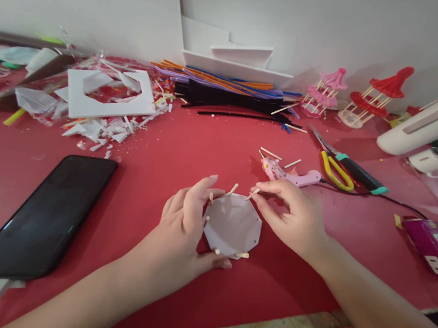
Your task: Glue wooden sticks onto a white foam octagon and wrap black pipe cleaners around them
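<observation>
Head view, lower centre: the left hand [184,219] grasps the white board [233,223] by its left side, thumb along the near edge; a firm but light hold should steady it without knocking the standing sticks [234,189]. At the board's top right corner, a short stick [254,193] is pinched in the right hand [301,219]. Pressing straight down, gripping low, would best keep it upright. Fingers should avoid the glue gun's [302,179] tip, just beyond.

the right edge cuts off the white bottle [429,118] (far end unseen).
</observation>
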Tool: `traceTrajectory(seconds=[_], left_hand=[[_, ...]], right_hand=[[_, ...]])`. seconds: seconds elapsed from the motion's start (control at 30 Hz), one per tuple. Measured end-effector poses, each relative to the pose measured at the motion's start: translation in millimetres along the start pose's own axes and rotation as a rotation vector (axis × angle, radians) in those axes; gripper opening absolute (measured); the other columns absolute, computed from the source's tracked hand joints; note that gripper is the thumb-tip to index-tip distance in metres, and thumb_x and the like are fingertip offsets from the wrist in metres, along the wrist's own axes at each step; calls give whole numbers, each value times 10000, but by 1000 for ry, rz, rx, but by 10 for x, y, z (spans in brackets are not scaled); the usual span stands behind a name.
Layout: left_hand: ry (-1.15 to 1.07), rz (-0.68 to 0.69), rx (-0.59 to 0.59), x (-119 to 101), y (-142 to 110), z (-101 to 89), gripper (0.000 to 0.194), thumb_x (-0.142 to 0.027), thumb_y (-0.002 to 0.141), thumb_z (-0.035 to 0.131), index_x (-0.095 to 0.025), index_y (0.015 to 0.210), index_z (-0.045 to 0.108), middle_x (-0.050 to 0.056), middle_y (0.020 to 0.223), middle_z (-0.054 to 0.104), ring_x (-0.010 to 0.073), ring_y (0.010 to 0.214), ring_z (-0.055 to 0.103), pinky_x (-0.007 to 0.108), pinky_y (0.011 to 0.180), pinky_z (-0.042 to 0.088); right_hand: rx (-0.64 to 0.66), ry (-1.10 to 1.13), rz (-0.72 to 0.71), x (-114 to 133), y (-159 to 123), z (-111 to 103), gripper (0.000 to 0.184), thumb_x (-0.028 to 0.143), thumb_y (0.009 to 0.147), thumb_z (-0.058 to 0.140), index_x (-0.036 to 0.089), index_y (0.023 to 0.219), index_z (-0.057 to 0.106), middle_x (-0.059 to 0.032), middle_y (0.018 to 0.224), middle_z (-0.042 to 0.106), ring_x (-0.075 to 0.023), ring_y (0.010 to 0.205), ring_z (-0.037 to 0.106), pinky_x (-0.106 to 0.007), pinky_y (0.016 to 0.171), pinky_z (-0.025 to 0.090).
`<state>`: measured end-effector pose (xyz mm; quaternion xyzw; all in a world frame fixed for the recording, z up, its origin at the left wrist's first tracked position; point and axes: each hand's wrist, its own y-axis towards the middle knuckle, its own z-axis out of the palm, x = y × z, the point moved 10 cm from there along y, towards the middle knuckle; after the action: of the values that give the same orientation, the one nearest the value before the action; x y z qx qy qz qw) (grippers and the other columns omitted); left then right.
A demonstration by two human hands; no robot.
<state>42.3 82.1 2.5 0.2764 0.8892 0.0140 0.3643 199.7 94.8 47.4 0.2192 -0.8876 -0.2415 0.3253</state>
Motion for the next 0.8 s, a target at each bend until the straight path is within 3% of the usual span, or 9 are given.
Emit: traceTrajectory(seconds=[0.43,0.8], left_hand=[[27,12,-22,-9,-1,-12,1107,-401,680,835,-261,1490,93,209,1399,523,398,1286,494,644,1006,393],[15,19,-15,-17,-5,-20,1087,-473,715,800,-249,1500,82,202,1361,552,374,1220,518,624,984,410]], right_hand=[[4,-6,-133,133,-13,-5,180,101,870,591,247,973,609,-24,899,763,-172,827,740,-316,753,617],[15,-42,-112,149,8,18,166,93,872,603,237,954,596,-24,910,763,-162,841,734,-294,761,611]])
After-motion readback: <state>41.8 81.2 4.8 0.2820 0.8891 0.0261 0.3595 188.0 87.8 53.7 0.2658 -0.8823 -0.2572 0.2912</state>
